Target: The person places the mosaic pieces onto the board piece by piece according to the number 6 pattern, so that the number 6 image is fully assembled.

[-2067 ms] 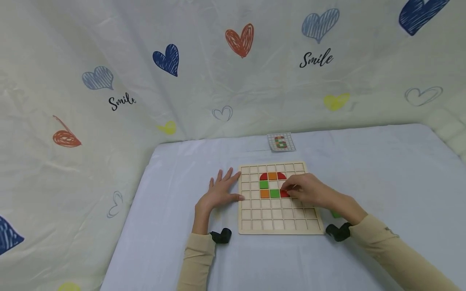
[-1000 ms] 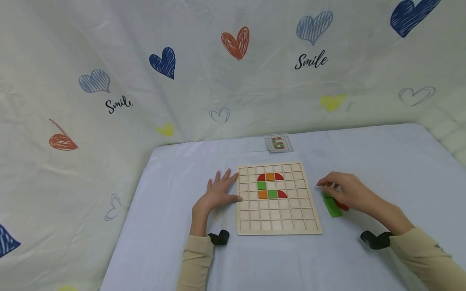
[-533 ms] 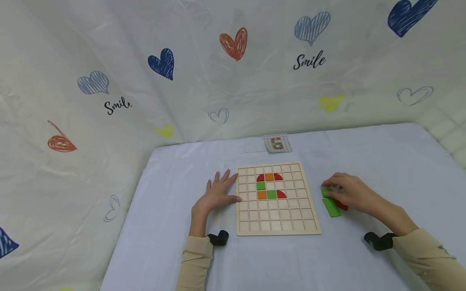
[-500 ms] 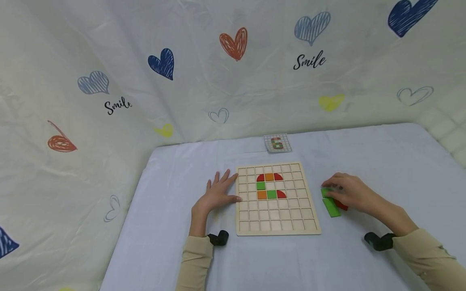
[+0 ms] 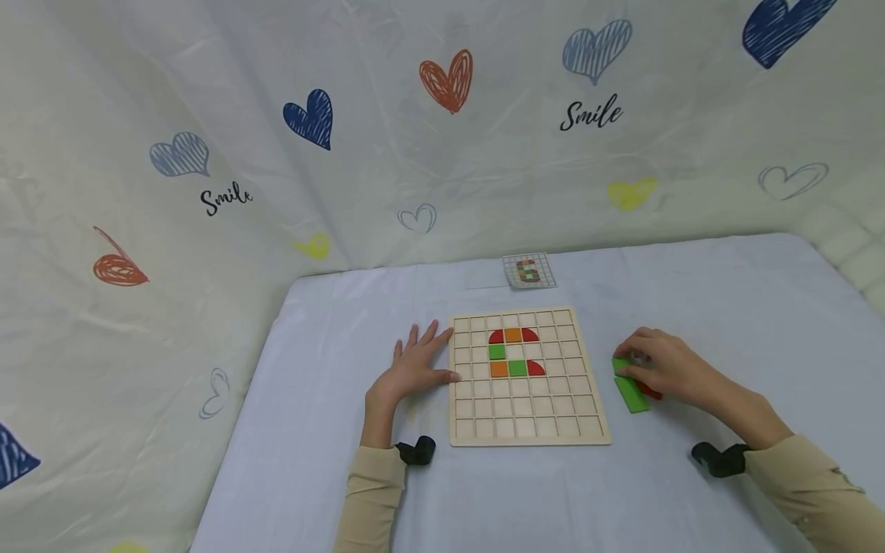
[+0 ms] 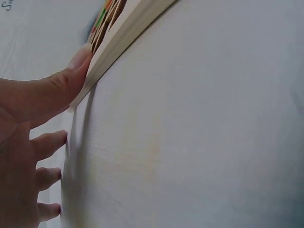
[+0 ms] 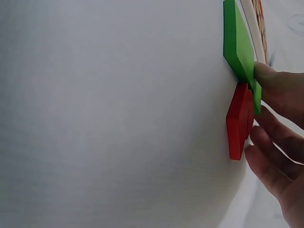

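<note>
A wooden grid board [image 5: 525, 426] lies on the table with red, orange and green tiles set in its upper middle cells. My left hand [image 5: 409, 370] is spread at the board's left edge, its thumb touching the rim in the left wrist view. To the right of the board, my right hand [image 5: 660, 362] pinches a green tile [image 7: 257, 97] between thumb and forefinger, low at the table. Next to it lie another green tile [image 5: 631, 395] and a red piece [image 7: 237, 123], partly hidden by the hand in the head view.
A small pattern card [image 5: 530, 271] showing a coloured figure on a grid lies behind the board. White cloth [image 5: 512, 499] covers the table. A curtain [image 5: 373, 169] printed with hearts hangs at the back.
My right hand has gone from the board's lower red tile to the loose pieces at the right, and its fingers have come down on a green tile. The left hand stays put.
</note>
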Action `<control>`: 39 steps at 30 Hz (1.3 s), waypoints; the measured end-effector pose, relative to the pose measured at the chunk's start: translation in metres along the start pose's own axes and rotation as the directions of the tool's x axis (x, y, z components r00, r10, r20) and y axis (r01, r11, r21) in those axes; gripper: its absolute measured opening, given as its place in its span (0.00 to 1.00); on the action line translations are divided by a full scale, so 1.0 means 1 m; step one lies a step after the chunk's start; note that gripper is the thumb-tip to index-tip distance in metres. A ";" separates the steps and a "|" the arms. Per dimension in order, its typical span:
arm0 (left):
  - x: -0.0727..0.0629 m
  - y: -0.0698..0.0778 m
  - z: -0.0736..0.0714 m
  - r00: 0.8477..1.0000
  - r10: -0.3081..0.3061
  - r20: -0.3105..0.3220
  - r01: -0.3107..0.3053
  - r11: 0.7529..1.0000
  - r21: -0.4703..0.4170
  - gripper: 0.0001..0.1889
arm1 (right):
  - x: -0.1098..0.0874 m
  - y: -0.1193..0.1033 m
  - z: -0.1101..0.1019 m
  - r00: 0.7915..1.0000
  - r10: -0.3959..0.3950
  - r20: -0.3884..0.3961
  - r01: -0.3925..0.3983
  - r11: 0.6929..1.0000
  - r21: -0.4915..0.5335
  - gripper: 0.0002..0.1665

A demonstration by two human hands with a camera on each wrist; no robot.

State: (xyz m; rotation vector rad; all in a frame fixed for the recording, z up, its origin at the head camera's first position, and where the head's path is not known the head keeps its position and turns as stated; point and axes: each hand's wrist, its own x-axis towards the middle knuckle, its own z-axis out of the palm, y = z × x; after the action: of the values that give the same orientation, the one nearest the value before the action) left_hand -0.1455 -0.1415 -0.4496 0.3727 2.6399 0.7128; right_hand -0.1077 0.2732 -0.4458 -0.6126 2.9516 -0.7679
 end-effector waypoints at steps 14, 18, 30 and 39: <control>0.000 0.002 0.000 1.000 -0.011 0.002 0.011 1.000 -0.003 0.47 | -0.003 0.000 0.005 0.992 -0.087 -0.096 0.091 0.995 0.040 0.16; 0.001 0.001 0.000 1.000 -0.013 0.003 0.013 1.000 0.001 0.47 | -0.003 0.000 0.004 0.991 -0.081 -0.102 0.087 0.995 0.050 0.15; 0.000 0.001 0.000 1.000 -0.012 0.005 0.012 1.000 -0.011 0.47 | -0.004 -0.004 0.001 0.999 0.022 -0.041 -0.015 0.985 0.175 0.17; 0.000 0.000 0.000 1.000 -0.008 0.004 0.008 1.000 -0.016 0.47 | -0.004 -0.005 0.002 0.999 0.008 -0.044 -0.001 0.985 0.173 0.18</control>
State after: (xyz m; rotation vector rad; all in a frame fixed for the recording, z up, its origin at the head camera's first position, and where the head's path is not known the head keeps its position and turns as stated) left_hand -0.1449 -0.1412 -0.4495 0.3583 2.6293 0.7289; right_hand -0.1023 0.2702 -0.4454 -0.5838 2.8818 -1.0366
